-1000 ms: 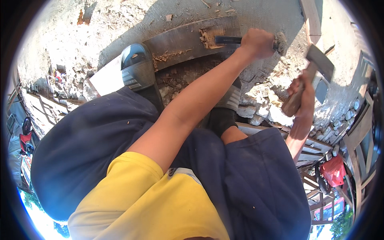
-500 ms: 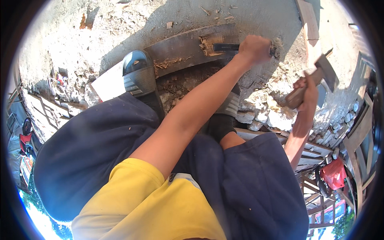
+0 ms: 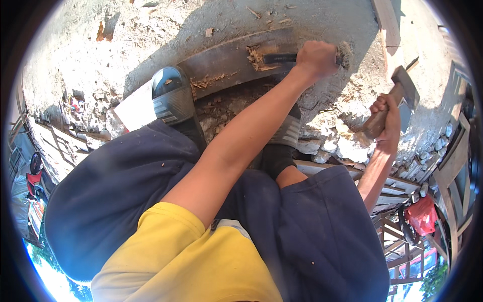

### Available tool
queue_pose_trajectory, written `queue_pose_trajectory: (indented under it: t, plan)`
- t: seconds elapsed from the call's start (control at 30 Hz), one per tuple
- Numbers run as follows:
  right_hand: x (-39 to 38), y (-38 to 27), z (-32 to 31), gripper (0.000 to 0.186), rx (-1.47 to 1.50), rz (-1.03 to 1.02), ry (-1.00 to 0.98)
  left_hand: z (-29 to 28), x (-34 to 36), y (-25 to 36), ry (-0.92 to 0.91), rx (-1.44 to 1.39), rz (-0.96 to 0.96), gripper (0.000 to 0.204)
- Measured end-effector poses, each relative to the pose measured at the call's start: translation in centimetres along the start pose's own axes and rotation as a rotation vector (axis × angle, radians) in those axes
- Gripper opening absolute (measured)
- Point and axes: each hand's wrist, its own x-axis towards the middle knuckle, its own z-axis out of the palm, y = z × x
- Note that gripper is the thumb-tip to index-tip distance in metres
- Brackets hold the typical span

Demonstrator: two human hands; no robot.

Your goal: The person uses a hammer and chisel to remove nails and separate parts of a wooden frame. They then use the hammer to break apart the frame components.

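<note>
My left hand [image 3: 316,59] is closed round a chisel [image 3: 279,58], whose dark flat blade points left. Its frayed end shows on the right side of the fist. The blade's tip lies at a rough, splintered notch in a curved brown wooden board [image 3: 221,60] on the ground. Off to the right, my right hand [image 3: 388,117] grips the thick wooden handle of a hatchet-like tool [image 3: 405,88] with a broad dark metal head. That head is raised, apart from the chisel. My sandalled feet [image 3: 172,95] are at the board's near edge.
Wood chips lie on and around the board. A pale plank [image 3: 386,25] stretches along the far right ground. Broken stones [image 3: 352,150] lie by my right foot. Slatted wood and a red bag [image 3: 421,215] are at the lower right.
The hatchet-like tool's head has shifted slightly down and left, with its handle turned a little. My left hand and the chisel appear slightly farther left, as does the board.
</note>
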Motion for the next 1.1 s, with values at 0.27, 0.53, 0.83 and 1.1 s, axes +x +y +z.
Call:
queue_pose_trajectory:
  t: [0.27, 0.53, 0.83, 1.1]
  plan:
    - [-4.7, -0.1, 2.7, 0.017, -0.320, 0.199, -0.262, -0.9, -0.5, -1.0, 0.060, 0.010, -0.040, 0.024]
    - [-1.6, 0.0, 1.5, 0.015, 0.024, -0.065, -0.011, -1.4, -0.9, 0.0, 0.020, -0.038, 0.008, 0.025]
    - [-6.3, 2.8, 3.5, 0.018, -0.233, 0.176, -0.281, -3.3, -1.3, -1.2, 0.187, -0.129, 0.064, 0.028]
    - [-2.9, 15.4, -0.2, 0.011, 0.122, 0.390, -0.182, -15.1, -2.8, -9.6, 0.078, -1.318, -0.122, 0.028]
